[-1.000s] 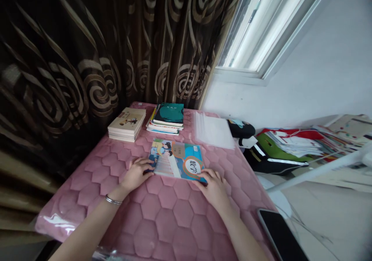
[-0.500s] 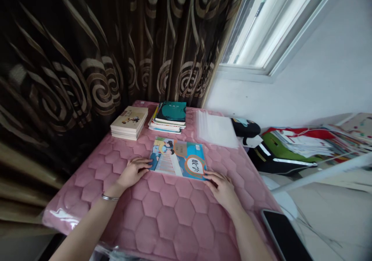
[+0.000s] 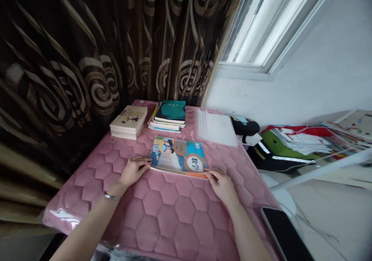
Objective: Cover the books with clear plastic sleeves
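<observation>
A colourful textbook [image 3: 178, 157] lies on the pink quilted tabletop [image 3: 171, 210] in the middle of the view. My left hand [image 3: 134, 170] grips its near left corner, fingers curled over the edge. At the near right corner my right hand [image 3: 221, 182] pinches the cover's edge, and the near edge looks slightly raised. A thin bracelet circles my left wrist.
Behind the textbook stand a stack of cream books [image 3: 128, 121] and a stack topped by a teal book [image 3: 169, 114]. Clear plastic sleeves [image 3: 215, 128] lie at the back right. A dark phone [image 3: 286, 235] rests near the right edge. Cluttered papers [image 3: 302, 140] lie beyond, with a dark curtain [image 3: 87, 59] behind.
Both hands slid from resting on the textbook's near corners to gripping its near edge. The near edge now looks slightly lifted off the table.
</observation>
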`<act>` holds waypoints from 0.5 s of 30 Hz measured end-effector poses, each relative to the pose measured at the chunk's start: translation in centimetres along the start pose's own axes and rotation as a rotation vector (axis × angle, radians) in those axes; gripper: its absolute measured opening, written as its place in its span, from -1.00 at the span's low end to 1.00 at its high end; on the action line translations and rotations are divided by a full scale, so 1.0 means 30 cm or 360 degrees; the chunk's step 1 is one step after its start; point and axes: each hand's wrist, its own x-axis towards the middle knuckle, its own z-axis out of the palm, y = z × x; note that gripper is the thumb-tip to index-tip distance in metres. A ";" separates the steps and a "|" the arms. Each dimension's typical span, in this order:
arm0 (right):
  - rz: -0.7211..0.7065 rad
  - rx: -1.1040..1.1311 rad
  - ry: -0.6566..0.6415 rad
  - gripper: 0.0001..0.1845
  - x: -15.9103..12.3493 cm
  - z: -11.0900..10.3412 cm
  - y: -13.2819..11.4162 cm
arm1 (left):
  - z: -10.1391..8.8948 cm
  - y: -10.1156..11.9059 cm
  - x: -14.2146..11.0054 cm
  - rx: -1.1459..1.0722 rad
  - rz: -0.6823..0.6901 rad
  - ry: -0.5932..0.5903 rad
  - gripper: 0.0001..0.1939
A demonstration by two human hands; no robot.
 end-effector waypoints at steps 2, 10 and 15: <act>0.0041 0.0007 -0.0014 -0.71 0.001 0.000 0.000 | -0.001 -0.001 0.001 -0.0043 -0.0010 0.0009 -0.78; 0.0120 -0.0080 0.0012 -0.64 -0.001 0.008 0.003 | 0.003 -0.018 0.002 -0.0234 -0.0046 0.0020 -0.72; 0.0234 -0.0338 0.0049 -0.61 0.003 0.018 0.012 | 0.008 -0.017 0.004 -0.0320 -0.0155 0.0033 -0.69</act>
